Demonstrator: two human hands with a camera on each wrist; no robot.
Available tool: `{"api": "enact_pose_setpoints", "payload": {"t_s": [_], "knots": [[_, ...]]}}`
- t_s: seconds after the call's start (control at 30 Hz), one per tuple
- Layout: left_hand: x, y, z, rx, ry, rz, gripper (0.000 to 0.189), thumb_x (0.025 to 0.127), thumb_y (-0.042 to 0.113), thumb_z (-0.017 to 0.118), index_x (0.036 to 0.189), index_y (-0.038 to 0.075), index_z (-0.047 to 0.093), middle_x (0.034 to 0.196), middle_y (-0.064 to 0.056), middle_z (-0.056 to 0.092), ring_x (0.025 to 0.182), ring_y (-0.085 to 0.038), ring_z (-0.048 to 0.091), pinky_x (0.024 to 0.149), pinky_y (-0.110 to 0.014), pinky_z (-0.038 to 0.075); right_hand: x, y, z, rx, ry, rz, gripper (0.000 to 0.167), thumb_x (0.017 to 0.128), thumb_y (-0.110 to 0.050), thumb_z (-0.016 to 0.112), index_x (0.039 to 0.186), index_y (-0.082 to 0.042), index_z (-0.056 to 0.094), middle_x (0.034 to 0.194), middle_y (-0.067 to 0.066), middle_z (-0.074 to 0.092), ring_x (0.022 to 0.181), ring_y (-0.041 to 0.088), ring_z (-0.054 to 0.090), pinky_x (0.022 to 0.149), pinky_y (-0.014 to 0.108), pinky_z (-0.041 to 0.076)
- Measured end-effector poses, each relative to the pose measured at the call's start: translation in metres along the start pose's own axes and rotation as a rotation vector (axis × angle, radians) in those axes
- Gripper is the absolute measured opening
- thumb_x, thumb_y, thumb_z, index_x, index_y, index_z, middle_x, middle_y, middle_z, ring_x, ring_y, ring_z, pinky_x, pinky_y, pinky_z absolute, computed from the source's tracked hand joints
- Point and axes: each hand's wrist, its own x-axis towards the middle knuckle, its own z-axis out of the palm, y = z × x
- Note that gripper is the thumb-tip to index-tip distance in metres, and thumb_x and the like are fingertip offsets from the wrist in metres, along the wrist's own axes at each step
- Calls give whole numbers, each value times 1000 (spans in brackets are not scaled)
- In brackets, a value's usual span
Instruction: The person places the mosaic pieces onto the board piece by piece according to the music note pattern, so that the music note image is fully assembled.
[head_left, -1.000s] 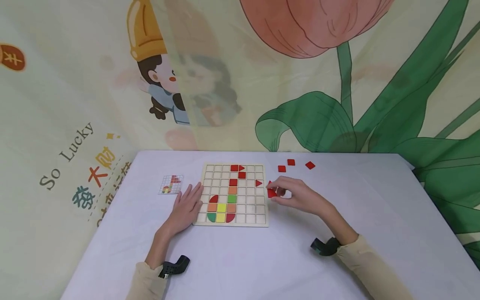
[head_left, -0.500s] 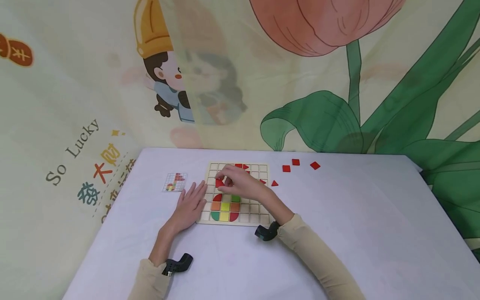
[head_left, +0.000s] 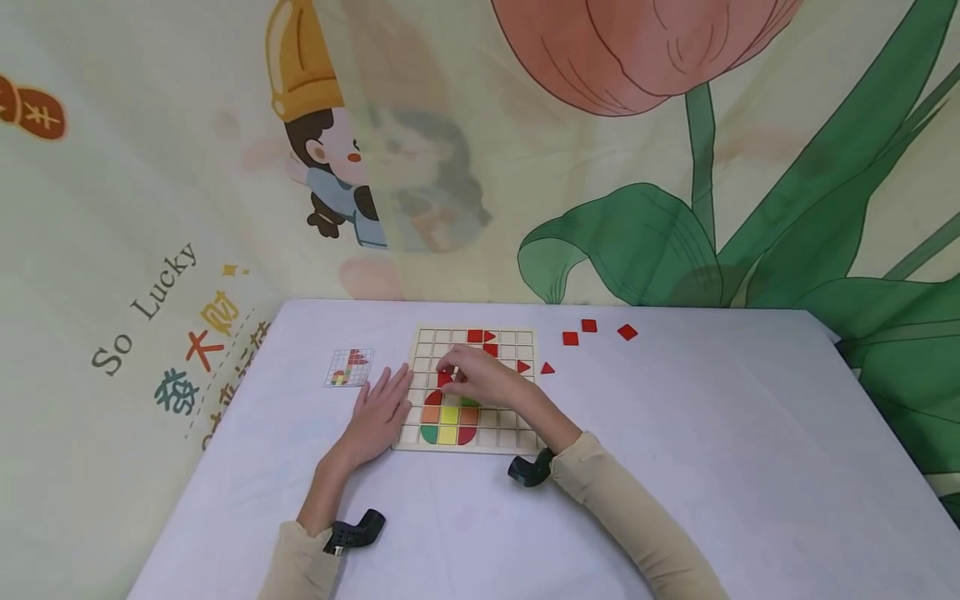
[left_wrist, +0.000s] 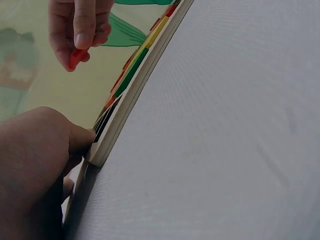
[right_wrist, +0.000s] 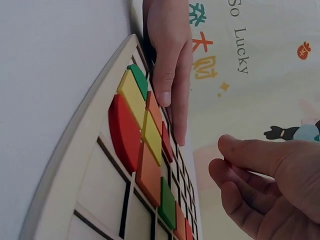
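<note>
My right hand (head_left: 486,382) pinches a red tile (left_wrist: 77,58) between thumb and fingertips, held above the left part of a wooden grid board (head_left: 517,427). Flat beside the board's left edge lies my left hand (head_left: 381,418), fingers extended; in the left wrist view its thumb touches the board's corner. Seated in the grid are yellow tiles (right_wrist: 151,134), an orange tile (right_wrist: 148,175), a green tile (right_wrist: 168,204) and a red quarter-round tile (right_wrist: 124,134). More red tiles (head_left: 476,336) sit near the board's top; the right hand hides some middle cells.
Left of the board lies a small pattern card (head_left: 348,367) with a coloured grid. A red triangle tile (head_left: 547,368) lies just off the board's right edge. Red square tiles (head_left: 571,338) are scattered farther back on the white tablecloth (head_left: 712,433). A printed curtain hangs behind.
My right hand has carried the red tile from the right of the board leftward over it, then slightly toward me. The left hand stays at the board's left edge.
</note>
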Motion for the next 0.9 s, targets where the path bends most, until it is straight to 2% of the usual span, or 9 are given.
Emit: {"api": "enact_pose_setpoints", "payload": {"t_s": [0.2, 0.47, 0.9], "knots": [[0, -1, 0, 1, -2, -3, 56, 103, 27, 39, 154, 11, 24, 164, -7, 17, 153, -35, 4, 120, -61, -3, 0, 2, 6, -38, 19, 38, 32, 89, -18, 70, 118, -5, 66, 104, 6, 63, 82, 14, 55, 73, 20, 50], [0, -1, 1, 14, -1, -4, 56, 103, 28, 38, 155, 11, 23, 164, -6, 17, 153, -34, 3, 121, -59, -4, -1, -1, 18, -58, -12, 151, 29, 88, -18, 72, 114, -8, 68, 97, 3, 62, 83, 13, 51, 72, 20, 47], [0, -2, 1, 12, 10, 4, 56, 103, 28, 39, 155, 11, 24, 164, -7, 18, 153, -35, 4, 120, -60, -3, -1, -4, 23, -62, -23, 161, 29, 88, -15, 71, 115, -6, 71, 100, 6, 63, 84, 13, 51, 69, 20, 45]]}}
